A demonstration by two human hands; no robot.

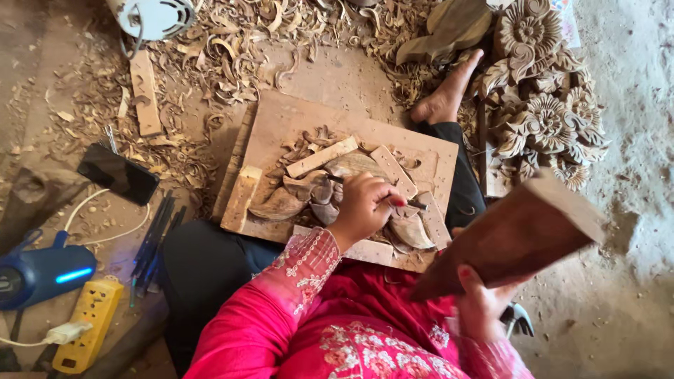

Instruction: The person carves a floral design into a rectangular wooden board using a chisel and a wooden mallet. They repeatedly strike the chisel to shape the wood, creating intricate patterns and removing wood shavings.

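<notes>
Two hands share the carving work: the left hand (361, 203) is closed in a firm grip around a thin dark chisel (415, 205), its tip resting on the leaf-shaped relief carving (330, 188), while the right hand (481, 305) is closed around the lower end of a raised wooden mallet block (516, 235). The carving lies on a flat wooden board (270, 123) across the person's lap, held by pale wooden battens (321, 156). Good practice here, as judged from the pose: keep the chisel seated on the cut line, keep fingers behind the edge, and strike squarely on the handle end. Loose shavings (210, 49) cover the floor around.
</notes>
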